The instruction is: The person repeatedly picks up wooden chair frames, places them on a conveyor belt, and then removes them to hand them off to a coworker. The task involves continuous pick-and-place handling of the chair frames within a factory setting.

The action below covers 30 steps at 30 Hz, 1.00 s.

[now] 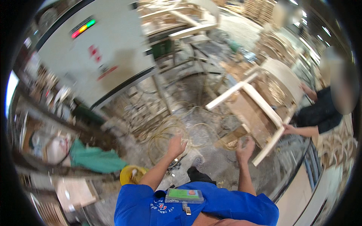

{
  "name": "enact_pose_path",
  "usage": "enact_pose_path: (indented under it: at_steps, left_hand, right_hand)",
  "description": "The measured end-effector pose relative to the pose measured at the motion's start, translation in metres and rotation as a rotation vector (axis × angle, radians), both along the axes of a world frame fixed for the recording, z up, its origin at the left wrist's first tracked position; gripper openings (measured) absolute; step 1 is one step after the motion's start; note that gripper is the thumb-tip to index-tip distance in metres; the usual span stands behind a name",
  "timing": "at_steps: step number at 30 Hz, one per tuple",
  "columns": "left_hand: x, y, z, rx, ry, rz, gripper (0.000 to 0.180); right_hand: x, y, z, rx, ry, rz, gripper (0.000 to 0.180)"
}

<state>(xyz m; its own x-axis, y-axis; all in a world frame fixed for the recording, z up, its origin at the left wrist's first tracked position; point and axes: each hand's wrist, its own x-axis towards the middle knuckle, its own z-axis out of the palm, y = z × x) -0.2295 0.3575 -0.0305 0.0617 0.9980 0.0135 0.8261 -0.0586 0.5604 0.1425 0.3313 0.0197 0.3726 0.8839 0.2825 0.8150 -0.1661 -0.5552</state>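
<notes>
My left hand (176, 146) is held out over the floor, thumb and fingers apart, with nothing seen in it. Beneath it lie loose coils of a pale yellow hose (160, 137). My right hand (245, 148) is raised beside a wooden chair frame (260, 103), apart from its nearest leg. Its fingers are bent and blurred, and a greyish patch between them cannot be made out. A co-worker's two hands (289, 129) rest on the frame's right side. The frame has pale straight rails and a curved back panel, and it stands tilted over a brown board.
A large grey machine cabinet (102, 49) with a coloured light strip fills the upper left. More wooden frames (188, 22) stand behind. A yellow container (132, 174) and a green cloth (94, 157) are at my left. Wood scraps lie below the cabinet. A co-worker (320, 109) stands at right.
</notes>
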Motion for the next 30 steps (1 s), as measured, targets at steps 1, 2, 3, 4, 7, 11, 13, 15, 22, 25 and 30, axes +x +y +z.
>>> enact_pose_path:
  at_steps: [1,2,3,4,7,11,13,15,22,25,30]
  left_hand:
    - [-0.034,-0.054,-0.005,-0.252,0.018,0.075,0.058]
    - [-0.067,-0.108,-0.007,-0.491,0.05,0.134,0.058]
    - [-0.098,-0.167,-0.009,-0.739,0.056,0.207,0.058]
    - [-0.126,-0.231,-0.009,-0.761,0.07,0.322,0.057]
    - [-0.177,-0.421,-0.007,-0.828,0.051,0.726,0.054]
    - [-0.175,-0.63,0.002,-0.727,-0.148,1.433,0.051]
    - [-0.15,-0.708,0.005,-0.569,-0.193,1.69,0.049]
    - [-0.107,-0.771,0.007,-0.478,-0.215,1.906,0.046]
    - [0.007,-0.822,-0.017,-0.674,-0.62,2.115,0.049]
    - [0.025,-0.822,-0.036,-0.726,-0.638,1.829,0.052]
    - [-0.015,-0.866,-0.06,-0.599,-0.766,1.839,0.05]
  right_hand:
    - [-0.035,-0.002,-0.008,-0.127,0.139,0.228,0.058]
    - [-0.068,-0.008,-0.023,-0.204,0.209,0.472,0.057]
    - [-0.104,-0.02,-0.038,-0.296,0.276,0.736,0.057]
    - [-0.142,-0.038,-0.044,-0.402,0.212,0.882,0.056]
    - [-0.256,-0.112,-0.039,-0.63,-0.032,1.321,0.055]
    - [-0.376,-0.222,-0.043,-0.716,-0.273,1.796,0.058]
    - [-0.426,-0.276,-0.046,-0.747,-0.414,2.018,0.059]
    - [-0.47,-0.334,-0.042,-0.685,-0.524,2.22,0.057]
    - [-0.59,-0.477,-0.043,-0.65,-0.602,2.578,0.051]
    - [-0.625,-0.53,-0.064,-0.624,-0.787,2.704,0.051]
    - [-0.688,-0.61,-0.097,-0.742,-1.157,2.766,0.054]
